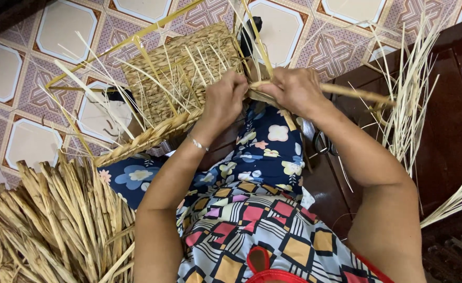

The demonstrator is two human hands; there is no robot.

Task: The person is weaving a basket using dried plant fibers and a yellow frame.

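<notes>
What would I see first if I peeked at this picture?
Right in the middle, the left hand and right hand pinch a flat tan straw strand against a half-woven tan straw basket lying on the lap. At lower left lies a big heap of dried brown straw stalks; thin pale straw strands stand at right.

The bundle of dried stalks (47, 225) runs off the left and bottom edges. Both hands' fingertips are hidden behind the woven basket (184, 78) rim. A dark metal object (322, 142), possibly scissors, sits half-hidden behind the right forearm.
</notes>
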